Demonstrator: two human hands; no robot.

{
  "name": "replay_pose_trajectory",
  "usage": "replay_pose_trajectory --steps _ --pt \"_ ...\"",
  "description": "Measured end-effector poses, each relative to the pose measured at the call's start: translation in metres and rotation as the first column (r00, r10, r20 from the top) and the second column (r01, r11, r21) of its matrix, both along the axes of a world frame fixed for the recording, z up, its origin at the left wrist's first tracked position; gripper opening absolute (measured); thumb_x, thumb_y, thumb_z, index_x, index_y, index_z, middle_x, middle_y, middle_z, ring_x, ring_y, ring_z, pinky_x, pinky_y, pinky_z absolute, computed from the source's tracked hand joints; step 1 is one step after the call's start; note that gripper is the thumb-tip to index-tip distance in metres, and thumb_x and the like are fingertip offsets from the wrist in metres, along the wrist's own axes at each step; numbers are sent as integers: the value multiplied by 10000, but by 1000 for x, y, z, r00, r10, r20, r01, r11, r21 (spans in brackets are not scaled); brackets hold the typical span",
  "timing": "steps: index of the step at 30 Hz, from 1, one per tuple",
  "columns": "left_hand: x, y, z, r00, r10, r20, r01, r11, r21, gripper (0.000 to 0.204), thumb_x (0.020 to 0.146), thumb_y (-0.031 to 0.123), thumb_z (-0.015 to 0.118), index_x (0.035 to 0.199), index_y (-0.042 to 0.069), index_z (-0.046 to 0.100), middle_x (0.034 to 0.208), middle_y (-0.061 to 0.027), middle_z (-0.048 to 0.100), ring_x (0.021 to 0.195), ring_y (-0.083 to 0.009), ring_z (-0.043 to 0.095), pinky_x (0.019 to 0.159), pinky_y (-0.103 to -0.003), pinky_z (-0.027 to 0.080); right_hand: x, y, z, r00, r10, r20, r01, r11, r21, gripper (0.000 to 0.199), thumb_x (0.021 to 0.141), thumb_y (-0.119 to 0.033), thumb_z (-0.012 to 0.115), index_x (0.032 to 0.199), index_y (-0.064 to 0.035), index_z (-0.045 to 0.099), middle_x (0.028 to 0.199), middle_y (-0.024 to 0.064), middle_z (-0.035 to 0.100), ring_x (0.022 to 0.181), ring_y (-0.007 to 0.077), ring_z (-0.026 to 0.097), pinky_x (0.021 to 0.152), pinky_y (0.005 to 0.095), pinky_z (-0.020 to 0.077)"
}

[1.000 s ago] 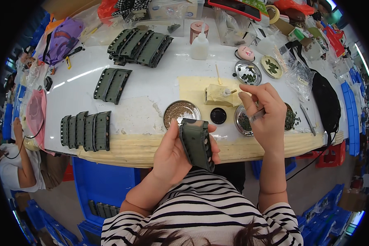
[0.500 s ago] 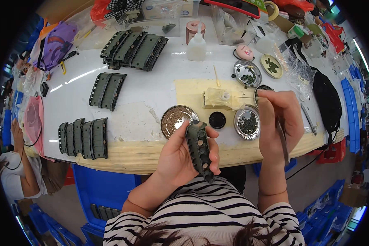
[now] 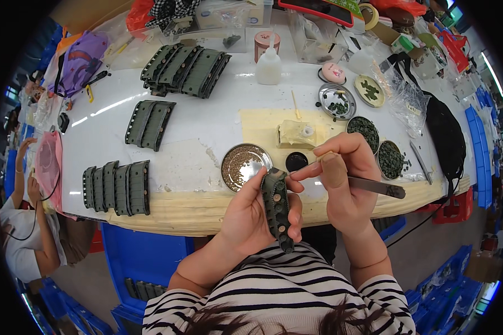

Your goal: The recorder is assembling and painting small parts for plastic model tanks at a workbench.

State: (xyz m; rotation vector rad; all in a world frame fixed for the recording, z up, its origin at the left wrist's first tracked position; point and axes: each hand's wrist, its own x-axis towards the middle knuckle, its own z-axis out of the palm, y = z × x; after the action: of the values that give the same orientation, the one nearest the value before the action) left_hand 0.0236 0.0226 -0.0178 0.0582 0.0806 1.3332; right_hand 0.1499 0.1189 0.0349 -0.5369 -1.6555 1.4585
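My left hand (image 3: pixel 246 215) is wrapped round a dark green, camouflage-patterned model-vehicle part (image 3: pixel 277 209) with a row of small round wheel-like discs along its face. It is held upright, tilted slightly, over the table's front edge. My right hand (image 3: pixel 349 187) is closed on metal tweezers (image 3: pixel 377 187), whose broad end points right. A pale wrap covers its thumb. Its fingertips are close to the part's upper end; whether anything small is pinched there I cannot make out. Just beyond the hands are a round tin of brown bits (image 3: pixel 243 166) and a small black pot (image 3: pixel 296 161).
Similar green parts stand in rows (image 3: pixel 117 188) at left and in a stack (image 3: pixel 185 70) farther back. A tape-wrapped block (image 3: pixel 296 134) and a white squeeze bottle (image 3: pixel 269 67) stand mid-table. Dishes of green bits (image 3: pixel 363 131) lie at right. Another person (image 3: pixel 33 240) sits at far left.
My right hand has moved left and down from beside the dishes to the part's upper end, and the tweezers have swung nearly level. My left hand still holds the part.
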Motion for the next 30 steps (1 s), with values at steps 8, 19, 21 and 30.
replay_pose_trajectory --steps 8,19,21,30 --pt "0 0 -1 1000 -11 12 11 1000 -2 623 1019 486 165 1147 -8 523 809 -163 616 677 -277 633 697 -420 544 0 0 0 1000 0 10 0 1000 1 242 985 -222 532 1005 17 503 825 46 534 721 167 683 622 220 512" --pt "-1 1 -1 1000 -4 -10 4 1000 0 623 1021 482 156 1156 -5 521 806 -165 617 676 -273 636 694 -417 549 -1 0 -2 1000 -3 -9 3 1000 -10 227 987 -217 528 1003 9 507 817 43 530 721 169 683 597 206 494" --pt "-1 1 -1 1000 -8 0 8 1000 -6 626 1021 481 148 1186 -4 507 805 -167 616 684 -273 639 707 -417 549 0 1 -2 999 -30 -38 29 999 -21 187 980 -173 530 1006 12 518 829 41 555 716 147 674 598 202 492" --pt "-13 -16 37 526 136 -839 -161 985 59 561 996 252 432 1449 -34 265 1050 -173 619 933 -241 640 870 -387 518 -5 39 -8 841 -500 205 278 726 628 97 823 -13 687 901 -22 629 812 69 577 627 151 572 524 278 449"
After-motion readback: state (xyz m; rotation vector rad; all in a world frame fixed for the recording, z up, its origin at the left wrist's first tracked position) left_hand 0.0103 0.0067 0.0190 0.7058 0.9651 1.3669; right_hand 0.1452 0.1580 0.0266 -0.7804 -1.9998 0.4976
